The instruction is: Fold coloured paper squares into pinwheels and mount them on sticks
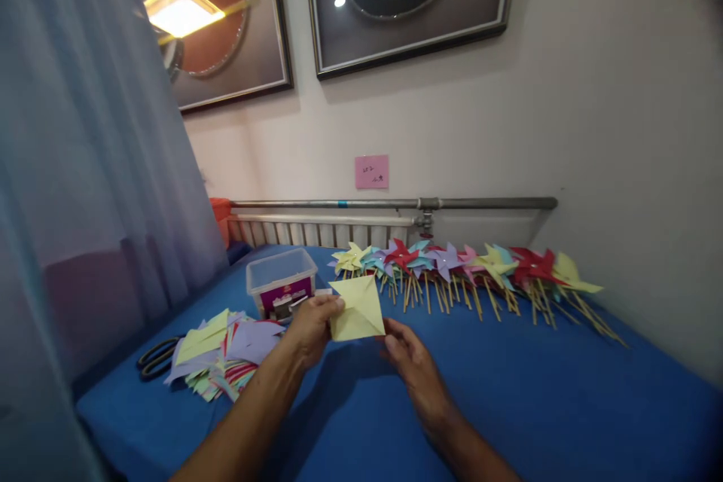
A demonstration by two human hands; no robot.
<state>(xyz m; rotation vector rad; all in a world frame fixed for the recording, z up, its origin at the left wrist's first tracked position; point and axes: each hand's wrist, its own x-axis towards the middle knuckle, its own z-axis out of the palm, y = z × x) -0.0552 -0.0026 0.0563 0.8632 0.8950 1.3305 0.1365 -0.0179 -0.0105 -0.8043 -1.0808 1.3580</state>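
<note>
A pale yellow paper square (357,310) with diagonal lines running in from its corners is held up in front of me. My left hand (314,325) grips its left edge, thumb on the near face and the other fingers mostly hidden behind. At the lower right corner, the thumb and fingers of my right hand (411,361) close on the paper. Left of my left forearm lies a pile of coloured paper sheets (223,354), with yellow and purple pieces on top. Dark-handled scissors (158,358) stick out beside that pile, their blades hidden.
A clear plastic tub (281,271) with a purple label stands behind my left hand. Finished paper pinwheels on sticks (446,263) lie in a row along the wall. A blue cloth (542,384) covers the surface. A curtain (102,166) hangs at left; a pipe (486,203) runs behind.
</note>
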